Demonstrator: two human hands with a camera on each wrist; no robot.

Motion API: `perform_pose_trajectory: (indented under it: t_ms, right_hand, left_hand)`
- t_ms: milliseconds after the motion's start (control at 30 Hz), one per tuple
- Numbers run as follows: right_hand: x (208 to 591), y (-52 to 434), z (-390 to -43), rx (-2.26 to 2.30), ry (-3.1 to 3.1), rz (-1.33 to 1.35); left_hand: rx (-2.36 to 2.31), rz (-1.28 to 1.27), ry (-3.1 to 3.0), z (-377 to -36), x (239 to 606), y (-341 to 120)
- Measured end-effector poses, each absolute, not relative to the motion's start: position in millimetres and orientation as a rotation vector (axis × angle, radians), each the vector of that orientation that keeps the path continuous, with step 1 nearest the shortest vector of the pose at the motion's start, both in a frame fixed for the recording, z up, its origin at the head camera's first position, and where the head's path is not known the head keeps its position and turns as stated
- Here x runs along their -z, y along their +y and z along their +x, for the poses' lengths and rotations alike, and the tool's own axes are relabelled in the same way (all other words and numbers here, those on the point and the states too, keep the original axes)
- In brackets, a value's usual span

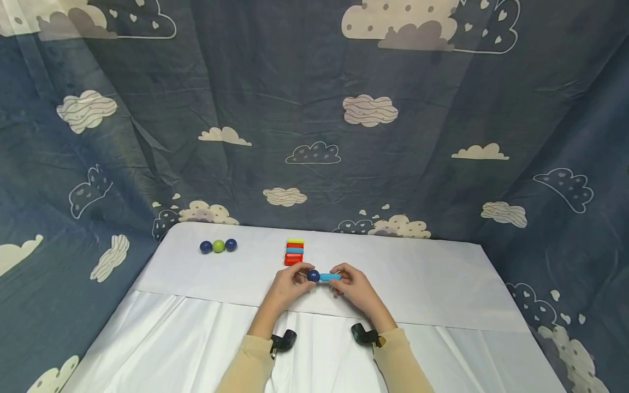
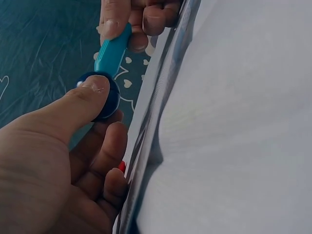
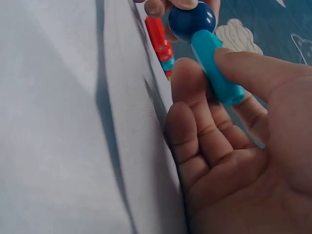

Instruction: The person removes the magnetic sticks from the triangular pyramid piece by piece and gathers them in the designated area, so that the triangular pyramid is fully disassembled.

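Note:
A glossy dark blue ball is pinched between the thumb and fingers of my left hand. My right hand pinches a light blue rod with ridged sides. In the right wrist view the rod touches the ball, end against its surface; whether they are joined I cannot tell. Seen from the left wrist, the thumb covers part of the ball, and the rod runs up to the right thumb. Both hands are held over the front part of the table.
Behind my left hand several short rods lie in a row, red, light blue and yellow. Farther left, two dark blue balls and a green ball sit side by side. A white cloth covers the table; a cloud-patterned curtain hangs behind it.

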State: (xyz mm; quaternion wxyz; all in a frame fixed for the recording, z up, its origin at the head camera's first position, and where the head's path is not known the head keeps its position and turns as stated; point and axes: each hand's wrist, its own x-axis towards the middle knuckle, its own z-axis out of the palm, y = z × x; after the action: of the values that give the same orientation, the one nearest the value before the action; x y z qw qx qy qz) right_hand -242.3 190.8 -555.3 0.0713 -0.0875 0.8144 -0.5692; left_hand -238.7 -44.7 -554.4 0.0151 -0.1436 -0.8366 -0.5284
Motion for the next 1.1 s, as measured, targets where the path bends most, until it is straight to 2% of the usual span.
perform_pose_trajectory:
  t_ms: [200,600,1100]
  right_hand:
    - [556.1,195.2,-244.6,1.836,2.337,-0.208]
    - [557.4,195.4,-245.0,1.838,2.315,-0.206]
    - [554.4,194.6,-245.2,1.891,2.289,-0.065]
  left_hand:
    - [1.698,-0.433,-2.584,-240.1,554.9,-45.9]
    - [1.736,-0.418,-2.6,-238.9,555.4,-46.2]
    - [1.851,-0.322,-2.491,-241.6,553.2,-54.1]
